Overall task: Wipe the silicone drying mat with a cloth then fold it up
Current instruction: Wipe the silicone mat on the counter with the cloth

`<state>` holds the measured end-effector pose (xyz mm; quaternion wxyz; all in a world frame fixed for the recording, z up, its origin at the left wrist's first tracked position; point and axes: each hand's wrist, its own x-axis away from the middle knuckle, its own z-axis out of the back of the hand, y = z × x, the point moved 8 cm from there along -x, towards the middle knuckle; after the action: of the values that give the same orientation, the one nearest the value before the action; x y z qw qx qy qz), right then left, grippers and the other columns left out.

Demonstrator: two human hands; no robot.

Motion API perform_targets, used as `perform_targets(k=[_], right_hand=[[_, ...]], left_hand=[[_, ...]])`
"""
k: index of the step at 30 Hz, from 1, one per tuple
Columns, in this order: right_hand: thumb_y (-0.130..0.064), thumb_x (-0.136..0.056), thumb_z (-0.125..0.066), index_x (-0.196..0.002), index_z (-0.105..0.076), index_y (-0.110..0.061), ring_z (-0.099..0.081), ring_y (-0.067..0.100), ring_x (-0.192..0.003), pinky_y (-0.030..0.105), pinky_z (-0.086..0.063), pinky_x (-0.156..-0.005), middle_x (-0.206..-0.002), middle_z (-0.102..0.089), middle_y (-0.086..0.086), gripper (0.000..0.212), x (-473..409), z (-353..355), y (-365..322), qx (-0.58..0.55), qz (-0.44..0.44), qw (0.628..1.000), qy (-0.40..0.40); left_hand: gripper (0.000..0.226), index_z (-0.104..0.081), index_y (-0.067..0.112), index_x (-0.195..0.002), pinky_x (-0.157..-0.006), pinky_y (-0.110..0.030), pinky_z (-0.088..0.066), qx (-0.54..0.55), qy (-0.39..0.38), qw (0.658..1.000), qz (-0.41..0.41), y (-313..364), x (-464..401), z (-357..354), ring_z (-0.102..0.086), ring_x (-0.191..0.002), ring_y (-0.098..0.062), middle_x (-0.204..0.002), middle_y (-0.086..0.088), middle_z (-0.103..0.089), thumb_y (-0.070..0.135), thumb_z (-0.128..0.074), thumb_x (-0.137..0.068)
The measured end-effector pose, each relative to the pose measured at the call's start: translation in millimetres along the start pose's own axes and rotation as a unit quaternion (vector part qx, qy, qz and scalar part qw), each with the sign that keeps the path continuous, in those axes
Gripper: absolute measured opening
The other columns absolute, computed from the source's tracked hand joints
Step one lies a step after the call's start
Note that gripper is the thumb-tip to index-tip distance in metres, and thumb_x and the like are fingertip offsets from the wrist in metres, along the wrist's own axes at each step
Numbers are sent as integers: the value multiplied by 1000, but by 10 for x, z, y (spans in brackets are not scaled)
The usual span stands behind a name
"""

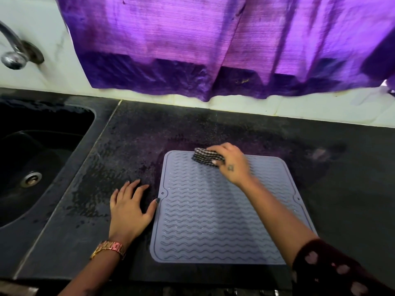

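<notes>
Head view
Right arm: reaches forward from the near right corner of the table (352, 167), forearm crossing diagonally over the mat, a dark patterned sleeve at the elbow.
Right hand (232, 165): over the mat's far edge, palm down, wrist bent toward the left.
Left arm: comes in from the near edge, a gold-coloured watch (109, 249) on the wrist.
Left hand (130, 208): flat on the table just left of the mat, palm down.
Mat (218, 210): grey silicone, wavy ribs, lying flat and unfolded in the middle of the table toward the near edge; long axis runs from near edge to far edge, slightly turned.
Cloth (206, 159): dark checked, bunched, on the mat's far left corner.
Right fingers (215, 151): curled over the cloth, thumb pinching its near side.
Left fingers (128, 189): straight and spread, holding nothing; thumb tip touches the mat's left edge.
Sink (38, 159): black, sunk in at the table's left end.
</notes>
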<state>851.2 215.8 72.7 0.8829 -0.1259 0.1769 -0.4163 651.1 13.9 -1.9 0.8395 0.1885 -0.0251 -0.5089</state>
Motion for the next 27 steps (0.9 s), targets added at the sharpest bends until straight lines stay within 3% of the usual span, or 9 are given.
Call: perform_targets(k=[5,8,11,14,16,18,20,25,27], right_hand=[[-4,-89,-53,-136,-41,-38,-44,27,-115,42,-35,-95,-130,-51,6,60,-343,-369,-561,108,90,990,1],[-24,-95,-47,-144,-10,-48,-28,31,-134,57,-17,-110,-149,-30,10,65,-282,-872,-557,163,99,969,-158],[-45,-98,-30,-142,-1,-53,-16,34,-140,59,-4,-111,-155,-18,9,53,-244,-1042,-450,130,72,963,-227],[-40,-98,-35,-139,-6,-57,-12,33,-141,57,-4,-112,-156,-14,8,53,-270,-1037,-423,100,58,956,-269],[-23,-97,-44,-138,-23,-54,-20,31,-138,55,-13,-113,-153,-24,6,55,-326,-937,-459,53,44,959,-274],[-2,-91,-46,-132,-43,-48,-38,27,-128,52,-29,-107,-142,-43,3,62,-399,-751,-537,1,46,974,-224],[5,-87,-45,-127,-49,-48,-45,25,-120,48,-35,-101,-134,-52,-1,67,-369,-589,-582,-10,51,986,-158],[6,-85,-45,-136,-28,-54,-19,23,-138,52,-6,-112,-152,-26,-3,81,218,-840,-533,61,57,982,-167],[8,-84,-45,-137,-27,-55,-15,21,-140,51,-1,-113,-154,-23,-5,84,229,-853,-510,54,55,982,-171]], left_hand=[[73,-58,23,-124,-115,-45,-13,2,1,1000,0,-2,-9,4,-33,-136,-25,-139,-3,-48,67,-25,-76],[73,-58,24,-124,-115,-45,-12,-2,2,1000,2,-10,-14,1,-33,-137,-25,-140,-3,-48,66,-25,-75],[73,-58,24,-124,-115,-44,-11,-3,1,1000,2,-17,-23,-10,-32,-137,-24,-141,-3,-47,66,-25,-75],[74,-57,24,-125,-115,-44,-10,-3,-3,1000,2,-20,-21,-20,-31,-138,-24,-141,-3,-46,67,-24,-75],[74,-57,24,-125,-115,-44,-10,-1,-2,1000,3,-20,-20,-17,-31,-138,-24,-142,-3,-46,67,-24,-75],[74,-57,25,-125,-116,-44,-11,-1,-2,1000,3,-22,-21,-17,-31,-138,-24,-142,-2,-46,67,-24,-75],[73,-57,25,-125,-115,-45,-11,-1,-1,1000,2,-26,-19,-19,-32,-137,-24,-141,-3,-47,67,-25,-75],[72,-57,24,-125,-115,-44,-10,1,2,1000,2,-35,-18,-34,-31,-137,-25,-141,-3,-47,66,-25,-76],[72,-57,25,-125,-115,-44,-10,0,4,1000,3,-29,-21,-31,-31,-138,-24,-142,-2,-46,67,-25,-76]])
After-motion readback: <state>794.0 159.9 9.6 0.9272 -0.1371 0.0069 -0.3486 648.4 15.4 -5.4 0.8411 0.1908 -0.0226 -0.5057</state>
